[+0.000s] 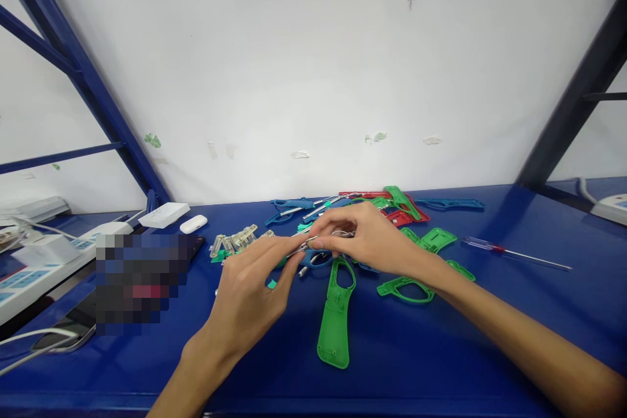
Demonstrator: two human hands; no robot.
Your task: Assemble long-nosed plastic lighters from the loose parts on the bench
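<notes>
My left hand (257, 268) and my right hand (365, 235) meet above the middle of the table, fingertips close together. Thin silvery wires (308, 243) run between them, and both hands pinch at these. Whatever the wires join to is mostly hidden by the fingers. Just below the hands lies a green plastic handle shell (334, 330), its hollow ribbed side up and a loop at its top. Partly covered by my fingers is a blue plastic shell (321, 260). Left of the hands is a pile of small clear parts (238, 240) with bits of green tape.
More green shells (411, 287), red shells (399, 217) and blue shells (450, 204) lie behind and to the right. A screwdriver (514, 253) rests at right. At left are a phone (68, 323), a power strip (29, 281), white cables and a small white case (193, 225).
</notes>
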